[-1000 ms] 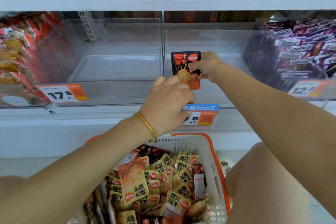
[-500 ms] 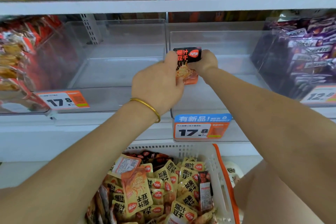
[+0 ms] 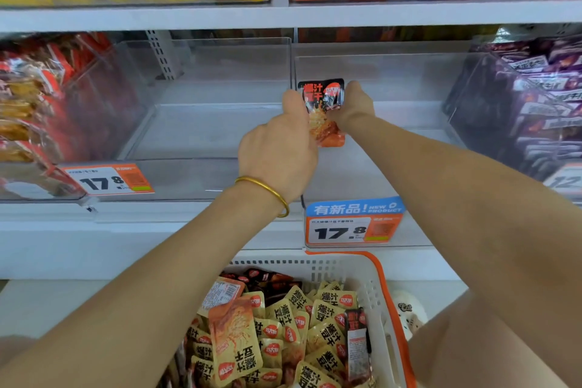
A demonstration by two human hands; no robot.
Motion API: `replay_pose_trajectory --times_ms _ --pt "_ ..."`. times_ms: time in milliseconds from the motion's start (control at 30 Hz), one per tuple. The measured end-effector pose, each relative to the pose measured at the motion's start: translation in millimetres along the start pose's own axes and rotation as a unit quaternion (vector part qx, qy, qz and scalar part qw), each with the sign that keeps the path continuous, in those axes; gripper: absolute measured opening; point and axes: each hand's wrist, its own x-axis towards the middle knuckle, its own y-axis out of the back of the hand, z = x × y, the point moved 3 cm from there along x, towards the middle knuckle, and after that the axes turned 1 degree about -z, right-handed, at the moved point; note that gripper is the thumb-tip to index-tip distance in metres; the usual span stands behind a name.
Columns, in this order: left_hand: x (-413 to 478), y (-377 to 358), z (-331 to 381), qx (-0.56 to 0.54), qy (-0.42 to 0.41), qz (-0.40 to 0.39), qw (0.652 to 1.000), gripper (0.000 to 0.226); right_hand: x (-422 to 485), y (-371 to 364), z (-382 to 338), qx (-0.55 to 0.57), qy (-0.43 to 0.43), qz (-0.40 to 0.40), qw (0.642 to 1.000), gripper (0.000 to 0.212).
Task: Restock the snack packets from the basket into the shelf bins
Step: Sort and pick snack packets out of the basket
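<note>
A black-and-orange snack packet [image 3: 322,110] is held upright over the clear middle-right shelf bin [image 3: 393,135]. My right hand [image 3: 354,105] pinches its right edge. My left hand [image 3: 280,148], with a gold bangle at the wrist, holds the packet's left edge with the thumb raised along it. Below, a white basket with an orange rim [image 3: 371,274] holds several yellow, orange and black snack packets [image 3: 283,331].
A second clear bin [image 3: 204,123] stands to the left of the held packet. Red packets fill the far-left bin [image 3: 34,104] and purple packets the far-right bin [image 3: 535,104]. Price tags reading 17.8 [image 3: 352,224] hang on the bin fronts. Boxed goods sit on the shelf above.
Both hands carried the packet up and deeper into the middle-right bin. My left hand came up from below and took hold of its left edge.
</note>
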Motion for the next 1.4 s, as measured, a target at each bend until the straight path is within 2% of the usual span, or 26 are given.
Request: replay_pose_trajectory --times_ms 67,167,267,333,467,600,800,967,1033,1133,1200,1300,1400 --pt "0 2 -1 0.001 -0.002 -0.007 1.0 0.025 4 -1 -4 0.023 0.011 0.014 1.0 0.043" --pt "1 2 0 0.005 -0.004 -0.019 1.0 0.027 7 -5 -6 0.026 -0.015 -0.007 1.0 0.045" --pt "2 3 -1 0.009 -0.008 -0.028 1.0 0.025 7 -10 -2 -0.021 -0.038 -0.057 0.997 0.04" --pt "2 4 -2 0.012 -0.013 -0.029 0.999 0.024 7 -12 -1 -0.061 -0.036 -0.083 0.994 0.046" --pt "4 3 -3 0.024 -0.021 -0.029 0.999 0.024 6 -11 -5 -0.073 -0.031 -0.08 0.994 0.041" --pt "3 0 -6 0.013 -0.03 -0.026 0.999 0.018 0 -9 -6 -0.115 -0.023 -0.11 0.987 0.037" --pt "-1 1 -9 -0.025 -0.032 0.0 0.999 0.03 -9 4 1 -0.094 -0.055 -0.127 0.986 0.04" --pt "-18 5 -21 -0.109 -0.029 0.058 0.992 0.036 -40 41 -11 -0.06 0.014 -0.093 0.994 0.034" --pt "-31 5 -28 -0.158 -0.017 0.091 0.983 0.034 -71 63 -22 -0.052 0.077 -0.058 0.994 0.028" --pt "-56 -2 -41 -0.227 0.01 0.121 0.966 0.03 -147 92 -31 0.038 0.174 -0.022 0.984 0.022" --pt "-76 -14 -51 -0.245 0.039 0.116 0.962 0.03 -202 97 -28 0.102 0.204 -0.055 0.972 0.021" --pt "-109 -45 -68 -0.221 0.059 0.066 0.971 0.027 -259 76 -7 0.151 0.194 -0.163 0.955 0.019" --pt "-136 -84 -86 -0.187 0.05 -0.047 0.98 0.028 -271 20 32 0.066 0.167 -0.262 0.948 0.005"
